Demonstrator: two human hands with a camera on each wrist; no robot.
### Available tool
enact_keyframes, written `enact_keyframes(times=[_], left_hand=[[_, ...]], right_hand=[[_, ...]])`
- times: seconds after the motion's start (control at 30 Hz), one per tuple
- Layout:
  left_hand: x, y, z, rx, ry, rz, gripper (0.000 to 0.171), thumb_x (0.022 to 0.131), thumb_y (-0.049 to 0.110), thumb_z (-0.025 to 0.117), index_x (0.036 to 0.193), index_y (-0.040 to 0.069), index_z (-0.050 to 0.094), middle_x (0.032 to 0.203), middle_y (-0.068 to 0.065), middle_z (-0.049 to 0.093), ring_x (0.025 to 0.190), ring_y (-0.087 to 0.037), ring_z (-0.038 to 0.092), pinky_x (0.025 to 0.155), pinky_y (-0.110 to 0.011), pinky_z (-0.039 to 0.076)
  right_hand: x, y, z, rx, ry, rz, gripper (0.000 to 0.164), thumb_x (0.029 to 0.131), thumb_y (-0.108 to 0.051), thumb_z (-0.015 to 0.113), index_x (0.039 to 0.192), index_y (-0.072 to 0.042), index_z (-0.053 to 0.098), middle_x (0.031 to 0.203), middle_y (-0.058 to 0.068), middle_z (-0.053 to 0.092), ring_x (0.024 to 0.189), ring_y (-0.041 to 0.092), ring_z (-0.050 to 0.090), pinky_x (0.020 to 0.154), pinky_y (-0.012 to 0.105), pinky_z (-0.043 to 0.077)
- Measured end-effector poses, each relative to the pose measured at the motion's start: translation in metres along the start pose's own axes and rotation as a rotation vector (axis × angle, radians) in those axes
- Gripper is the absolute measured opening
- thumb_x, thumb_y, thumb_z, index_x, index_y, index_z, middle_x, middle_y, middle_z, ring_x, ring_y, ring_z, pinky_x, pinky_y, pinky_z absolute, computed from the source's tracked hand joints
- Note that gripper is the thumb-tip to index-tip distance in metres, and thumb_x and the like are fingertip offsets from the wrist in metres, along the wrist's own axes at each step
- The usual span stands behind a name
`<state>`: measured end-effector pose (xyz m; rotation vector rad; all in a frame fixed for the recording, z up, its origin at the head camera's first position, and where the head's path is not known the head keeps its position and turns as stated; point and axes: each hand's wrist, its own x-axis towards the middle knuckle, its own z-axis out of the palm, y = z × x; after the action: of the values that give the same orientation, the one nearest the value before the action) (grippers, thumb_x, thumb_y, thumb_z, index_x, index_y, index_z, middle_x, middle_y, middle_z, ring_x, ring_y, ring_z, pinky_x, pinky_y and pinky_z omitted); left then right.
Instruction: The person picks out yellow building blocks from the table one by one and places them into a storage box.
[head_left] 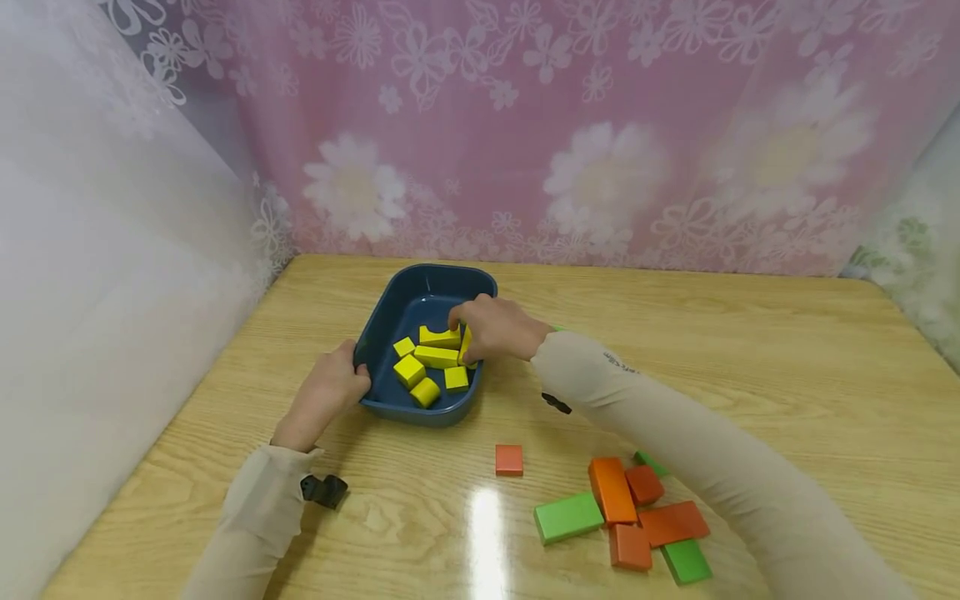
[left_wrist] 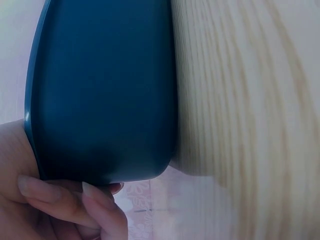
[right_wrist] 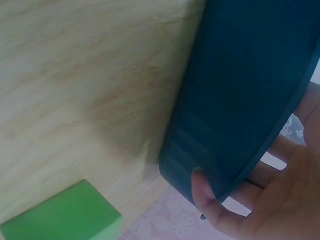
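Note:
A dark blue bin (head_left: 427,287) stands on the table with several yellow blocks in its near half, among them a yellow cube (head_left: 409,371) and a yellow arch (head_left: 435,337). My left hand (head_left: 327,385) grips its left rim; in the left wrist view the fingers (left_wrist: 102,197) curl at the bin's edge. Reaching over the right rim, my right hand (head_left: 495,327) holds a yellow block (head_left: 466,343) between thumb and finger inside the bin, the hand partly hiding it. In the right wrist view one fingertip (right_wrist: 199,182) overlaps the bin's outer wall.
A red square block (head_left: 508,460) lies alone in front of the bin. Right of it is a pile of red, orange and green blocks (head_left: 567,517), partly beneath my right forearm. Another green block (right_wrist: 65,215) lies beyond the right wrist. A flowered curtain (head_left: 465,167) hangs behind the table.

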<state>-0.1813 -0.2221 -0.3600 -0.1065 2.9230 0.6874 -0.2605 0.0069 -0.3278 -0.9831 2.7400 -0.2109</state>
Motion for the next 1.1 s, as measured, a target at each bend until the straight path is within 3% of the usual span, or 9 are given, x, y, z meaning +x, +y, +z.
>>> enact_keyframes(times=[0.2,0.37,0.5,0.67,0.9,1.1], left_hand=[[-0.002,0.0,0.002,0.0,-0.021,-0.019,0.045,0.091,0.014,0.04,0.129,-0.01,0.039,0.119,-0.036,0.053,0.092,-0.037,0.057,0.075,-0.05,0.049],[-0.002,0.002,0.003,0.005,-0.023,0.006,0.043,0.091,0.014,0.04,0.127,-0.009,0.04,0.115,-0.035,0.056,0.083,-0.034,0.057,0.068,-0.045,0.049],[-0.001,0.004,0.0,0.006,-0.007,0.032,0.044,0.09,0.013,0.04,0.127,-0.011,0.04,0.111,-0.035,0.057,0.078,-0.033,0.056,0.063,-0.042,0.047],[-0.001,0.004,-0.005,0.003,-0.013,0.031,0.043,0.09,0.013,0.039,0.125,-0.011,0.04,0.11,-0.035,0.057,0.079,-0.034,0.055,0.063,-0.042,0.046],[0.001,0.001,-0.007,-0.001,-0.03,0.023,0.042,0.09,0.013,0.039,0.125,-0.011,0.04,0.114,-0.036,0.055,0.084,-0.035,0.055,0.069,-0.046,0.047],[0.002,-0.003,-0.005,0.005,-0.028,0.029,0.042,0.09,0.014,0.04,0.123,-0.012,0.041,0.112,-0.037,0.055,0.082,-0.036,0.056,0.068,-0.047,0.048]], right_hand=[[0.002,-0.004,0.003,0.0,-0.036,0.035,0.053,0.075,-0.031,0.074,0.123,-0.015,0.058,0.116,0.005,0.059,0.095,0.019,0.048,0.082,0.038,0.048],[0.002,-0.005,0.01,0.012,-0.014,0.078,0.053,0.076,-0.028,0.072,0.124,-0.013,0.055,0.108,0.004,0.061,0.087,0.017,0.05,0.075,0.035,0.05],[-0.001,-0.005,0.011,-0.048,0.096,0.046,0.041,0.08,-0.025,0.068,0.118,-0.012,0.06,0.108,0.006,0.06,0.089,0.02,0.051,0.074,0.036,0.051],[-0.014,-0.007,0.012,-0.102,0.245,-0.032,0.032,0.084,-0.026,0.062,0.112,-0.012,0.066,0.121,0.012,0.057,0.1,0.028,0.05,0.081,0.043,0.05],[-0.042,-0.012,0.012,-0.042,0.344,-0.125,0.031,0.084,-0.025,0.062,0.113,-0.012,0.065,0.142,0.02,0.036,0.117,0.036,0.041,0.092,0.055,0.04],[-0.073,-0.006,0.011,0.043,0.416,-0.175,0.032,0.083,-0.024,0.064,0.112,-0.012,0.065,0.145,0.018,0.032,0.125,0.034,0.035,0.096,0.058,0.035]])
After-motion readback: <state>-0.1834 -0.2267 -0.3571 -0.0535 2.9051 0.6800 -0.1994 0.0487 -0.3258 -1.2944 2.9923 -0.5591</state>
